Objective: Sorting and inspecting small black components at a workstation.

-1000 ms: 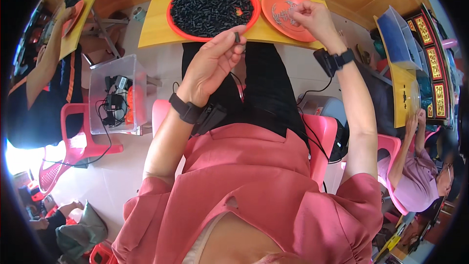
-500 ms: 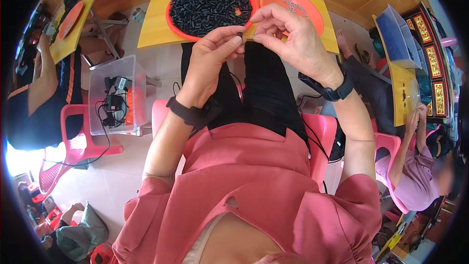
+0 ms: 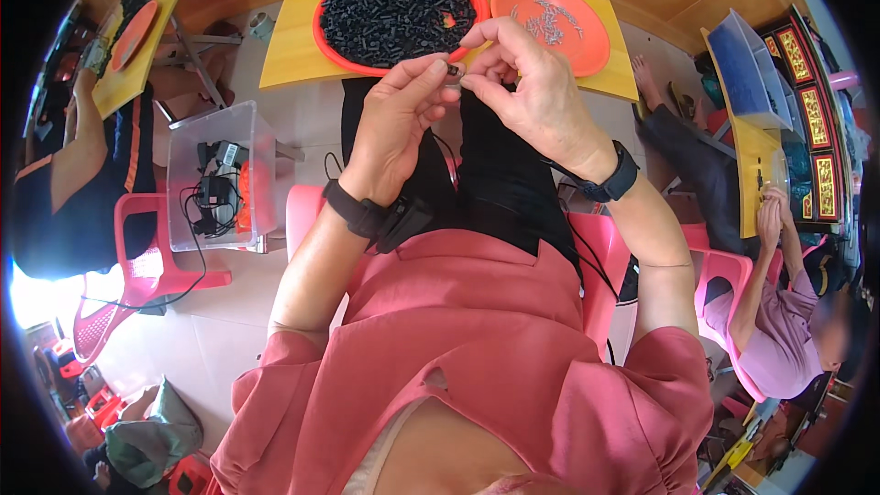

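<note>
Over the near edge of the yellow table (image 3: 290,53), my left hand (image 3: 396,119) pinches a small black plastic piece (image 3: 453,71) between thumb and fingertips. My right hand (image 3: 532,82) is closed in a pinch right beside that piece, its fingertips almost meeting those of my left hand. Whatever it holds is too small to make out. Just beyond my hands stands a round red tray (image 3: 317,35) heaped with loose black plastic pieces (image 3: 390,14). An orange plate (image 3: 594,41) to its right bears a scatter of small silvery pieces (image 3: 552,23).
Clear bins stand at the table's back edge. A clear plastic box (image 3: 174,183) with black adapters and cables is at left. Co-workers sit at yellow tables on both sides, one with raised hands (image 3: 775,215) at right. A pink chair (image 3: 137,247) stands at left.
My right hand has moved left and slightly down, closing the gap to the black piece. My left hand has tilted the piece toward it. At right, the co-worker's hands have shifted slightly.
</note>
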### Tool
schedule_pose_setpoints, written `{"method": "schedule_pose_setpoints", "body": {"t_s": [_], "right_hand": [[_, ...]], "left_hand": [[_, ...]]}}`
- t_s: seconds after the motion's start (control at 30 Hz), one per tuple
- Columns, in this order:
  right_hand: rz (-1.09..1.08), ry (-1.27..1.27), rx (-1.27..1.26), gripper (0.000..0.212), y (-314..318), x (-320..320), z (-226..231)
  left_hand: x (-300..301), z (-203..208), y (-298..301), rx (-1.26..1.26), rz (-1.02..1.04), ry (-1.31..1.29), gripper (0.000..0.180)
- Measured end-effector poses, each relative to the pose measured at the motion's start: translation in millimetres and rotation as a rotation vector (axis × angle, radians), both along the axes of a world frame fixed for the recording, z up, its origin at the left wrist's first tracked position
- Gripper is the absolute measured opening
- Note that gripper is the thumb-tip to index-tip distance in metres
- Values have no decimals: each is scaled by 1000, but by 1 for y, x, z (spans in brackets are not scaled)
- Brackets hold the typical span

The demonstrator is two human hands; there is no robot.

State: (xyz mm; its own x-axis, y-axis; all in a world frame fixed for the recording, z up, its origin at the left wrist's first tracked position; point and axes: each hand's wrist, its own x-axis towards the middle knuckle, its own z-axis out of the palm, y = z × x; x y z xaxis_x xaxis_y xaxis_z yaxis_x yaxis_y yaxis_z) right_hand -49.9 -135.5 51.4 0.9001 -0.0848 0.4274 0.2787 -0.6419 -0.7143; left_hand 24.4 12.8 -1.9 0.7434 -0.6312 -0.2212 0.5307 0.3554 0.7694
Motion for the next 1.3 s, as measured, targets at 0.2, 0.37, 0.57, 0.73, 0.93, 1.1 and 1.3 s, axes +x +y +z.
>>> {"method": "schedule_pose_setpoints", "body": {"t_s": [0.2, 0.37, 0.57, 0.73, 0.93, 1.1, 1.3], "right_hand": [[-19, -16, -37, 26, 2, 0, -6], [1, -46, -50, 28, 1, 4, -10], [34, 38, -33, 15, -10, 16, -13], [7, 168, -174, 19, -54, 68, -39], [-51, 329, -325, 21, -71, 134, -58], [-214, 314, -621, 18, -64, 153, -72], [-213, 346, -611, 17, -60, 158, -70]], "left_hand": [[-7, -7, -5, 17, 62, 30, 19], [-9, -11, -6, 18, 106, 41, 17], [-5, -15, -5, -24, 44, 185, 15], [10, -29, -5, -95, -20, 380, 15], [21, -38, -4, -132, -71, 388, 13], [22, -34, -2, -148, -42, 401, 12], [22, -31, 0, -168, -27, 395, 14]]}}
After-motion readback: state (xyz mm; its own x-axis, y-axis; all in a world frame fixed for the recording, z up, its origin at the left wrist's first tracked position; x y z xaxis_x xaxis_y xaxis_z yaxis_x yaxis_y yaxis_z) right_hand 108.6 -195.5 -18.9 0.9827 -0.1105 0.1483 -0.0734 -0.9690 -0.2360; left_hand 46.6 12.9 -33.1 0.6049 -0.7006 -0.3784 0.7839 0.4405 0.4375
